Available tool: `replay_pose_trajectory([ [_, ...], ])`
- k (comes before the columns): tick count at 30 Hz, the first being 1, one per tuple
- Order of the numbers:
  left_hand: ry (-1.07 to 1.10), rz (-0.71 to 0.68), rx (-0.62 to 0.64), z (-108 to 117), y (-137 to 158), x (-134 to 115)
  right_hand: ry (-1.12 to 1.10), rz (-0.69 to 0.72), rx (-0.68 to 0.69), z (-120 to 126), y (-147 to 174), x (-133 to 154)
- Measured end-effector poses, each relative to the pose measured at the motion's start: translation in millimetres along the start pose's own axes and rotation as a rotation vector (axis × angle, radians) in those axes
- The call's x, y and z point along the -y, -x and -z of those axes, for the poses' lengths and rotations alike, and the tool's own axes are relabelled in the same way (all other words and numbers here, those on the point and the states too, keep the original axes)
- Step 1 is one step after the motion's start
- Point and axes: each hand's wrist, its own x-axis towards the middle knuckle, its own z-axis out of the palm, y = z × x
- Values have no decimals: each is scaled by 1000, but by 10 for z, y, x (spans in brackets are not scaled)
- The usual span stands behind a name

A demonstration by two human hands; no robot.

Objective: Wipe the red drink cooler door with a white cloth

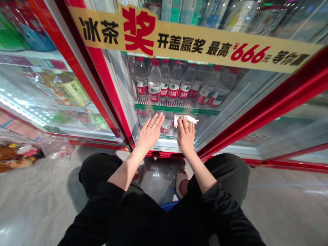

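My left hand [151, 130] lies flat on the lower part of the glass cooler door [123, 78], fingers stretched out, with a ring on one of them. To its right, my right hand [186, 133] presses a folded white cloth [192, 119] against the same glass, its fingers bent over the cloth. Part of the cloth is hidden under the fingers. Behind the glass, several water bottles [154, 82] with red caps and red labels stand on a shelf just above my hands. More bottles on the shelf below are partly covered by my left hand.
A yellow sign strip [192, 42] crosses the door higher up. Red frames [256, 112] border the glass, with further coolers on both sides. Plastic-wrapped items [55, 147] lie on the grey floor [38, 194] at the left. A blue seat edge [169, 205] shows beneath me.
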Motion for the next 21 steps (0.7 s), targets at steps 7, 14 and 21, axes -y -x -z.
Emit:
replay_pose_trajectory([
  [7, 25, 19, -24, -64, 68, -18, -38, -102, -117, -102, -200, 179],
  [14, 0, -22, 19, 67, 18, 36, 36, 13, -29, -129, 82, -74],
  [21, -34, -22, -70, 160, 66, 126, 13, -95, -102, -116, -375, 284],
])
